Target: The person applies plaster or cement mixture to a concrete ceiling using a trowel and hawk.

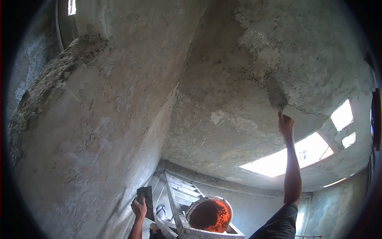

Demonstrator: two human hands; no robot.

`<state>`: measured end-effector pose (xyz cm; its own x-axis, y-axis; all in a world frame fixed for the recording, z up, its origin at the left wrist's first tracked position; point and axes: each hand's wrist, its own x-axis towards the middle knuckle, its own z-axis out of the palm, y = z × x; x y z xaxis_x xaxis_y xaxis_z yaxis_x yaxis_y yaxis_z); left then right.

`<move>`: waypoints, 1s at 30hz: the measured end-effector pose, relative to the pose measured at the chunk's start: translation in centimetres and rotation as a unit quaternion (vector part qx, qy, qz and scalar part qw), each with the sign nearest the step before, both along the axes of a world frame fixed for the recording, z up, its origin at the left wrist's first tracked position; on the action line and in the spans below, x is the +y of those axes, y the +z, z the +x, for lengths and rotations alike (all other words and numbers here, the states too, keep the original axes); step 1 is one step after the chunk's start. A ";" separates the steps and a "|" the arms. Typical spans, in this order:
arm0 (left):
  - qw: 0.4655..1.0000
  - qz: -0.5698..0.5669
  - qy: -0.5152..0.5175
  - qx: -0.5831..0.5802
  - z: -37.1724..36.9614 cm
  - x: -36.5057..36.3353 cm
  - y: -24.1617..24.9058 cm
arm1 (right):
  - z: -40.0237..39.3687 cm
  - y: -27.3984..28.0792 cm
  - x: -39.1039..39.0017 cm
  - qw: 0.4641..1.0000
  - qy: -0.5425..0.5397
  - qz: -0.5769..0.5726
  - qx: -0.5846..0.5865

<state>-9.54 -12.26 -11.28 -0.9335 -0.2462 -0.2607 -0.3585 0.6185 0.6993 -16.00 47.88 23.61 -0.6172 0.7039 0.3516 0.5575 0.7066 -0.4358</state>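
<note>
Trowel (277,93) was gripped at the handle by right hand (286,125), above bucket (223,215), blade pointed away from it; dark board (149,201) was clasped by left hand (139,207), left of bucket

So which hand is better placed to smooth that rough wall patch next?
Probably the right hand: it's raised, holding a trowel by the rough patch. The left hand is low, holding a dark board.

Grey trowel (277,95), blade up, high at right; dark rectangular float (148,199), near-upright, lower left
</note>
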 end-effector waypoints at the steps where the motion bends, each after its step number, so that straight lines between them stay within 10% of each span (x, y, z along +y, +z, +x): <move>1: 1.000 -0.006 -0.004 0.006 0.2 -0.2 -0.1 | 0.3 -0.3 0.0 0.997 0.022 0.078 -0.008; 14: 0.999 0.003 0.012 0.041 0.3 1.9 -0.3 | -14.6 5.8 -9.0 0.945 0.116 0.219 -0.212; 24: 0.999 0.004 0.007 0.044 0.5 0.4 1.4 | -11.9 18.1 -5.6 0.937 0.105 0.310 0.120; 26: 0.997 0.025 0.008 0.077 0.1 0.5 1.5 | -6.8 17.0 -9.0 0.974 0.140 0.022 0.177; 30: 0.995 0.053 0.010 0.088 -0.5 1.4 4.2 | 4.4 6.8 -12.5 0.973 0.138 -0.175 0.052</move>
<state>-10.00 -10.81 -7.08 -0.9622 -0.2451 -0.1183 -0.2356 0.5323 0.8132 -11.57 35.37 30.39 -0.7740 0.6036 0.1911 0.3069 0.6217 -0.7206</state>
